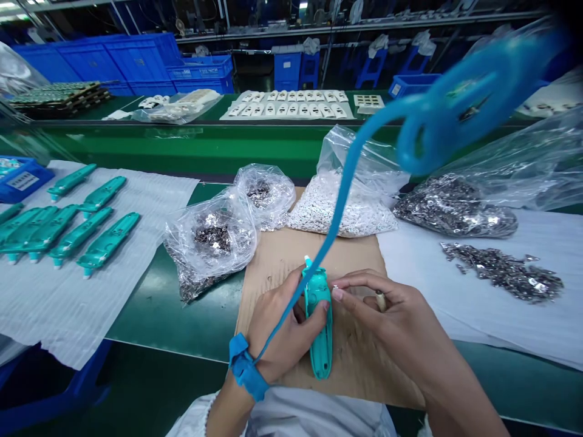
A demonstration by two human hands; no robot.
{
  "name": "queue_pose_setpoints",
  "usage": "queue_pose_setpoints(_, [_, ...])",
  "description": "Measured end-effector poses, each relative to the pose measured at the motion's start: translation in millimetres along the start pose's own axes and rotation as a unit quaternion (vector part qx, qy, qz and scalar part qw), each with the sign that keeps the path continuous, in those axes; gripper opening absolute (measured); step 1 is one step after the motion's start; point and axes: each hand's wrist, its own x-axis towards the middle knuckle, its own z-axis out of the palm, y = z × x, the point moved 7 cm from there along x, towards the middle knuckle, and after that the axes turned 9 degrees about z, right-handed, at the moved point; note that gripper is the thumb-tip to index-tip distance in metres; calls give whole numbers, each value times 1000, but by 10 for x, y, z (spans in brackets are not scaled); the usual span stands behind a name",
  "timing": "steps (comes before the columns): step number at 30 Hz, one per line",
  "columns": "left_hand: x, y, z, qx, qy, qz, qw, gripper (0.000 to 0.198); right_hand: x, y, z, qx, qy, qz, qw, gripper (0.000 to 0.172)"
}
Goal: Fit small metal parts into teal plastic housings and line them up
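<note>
My left hand (285, 331) is wrapped round a teal plastic housing (322, 352), its thumb lying across the hollow side. The housing stands lengthwise over a brown cardboard sheet (359, 376), with a white tip at its far end. Just to the right, the thumb and forefinger of my right hand (392, 309) pinch a tiny whitish part (336, 287), close to the housing but apart from it. A thin tool with a pale, rounded end (381, 301) is tucked among the curled fingers of that hand; the rest of it is hidden.
Open bags of small metal pieces (214, 237) and a bag of white pieces (341, 206) stand behind the cardboard. Loose metal pieces (510, 270) lie right. Several teal housings (109, 243) rest left on white foam. A blue coiled cord (346, 182) crosses from my left wristband.
</note>
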Motion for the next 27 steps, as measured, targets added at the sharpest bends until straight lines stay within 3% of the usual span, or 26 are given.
queue_pose_setpoints(4, [-12, 3, 0, -15, -1, 5, 1000, 42, 40, 60, 33, 48, 3, 46, 998, 27])
queue_pose_setpoints(18, [0, 101, -31, -29, 10, 40, 999, 30, 41, 21, -1, -45, 56, 42, 996, 21])
queue_pose_setpoints(27, [-11, 96, -28, -33, 12, 38, 999, 27, -51, 58, -30, -56, 80, 53, 994, 31])
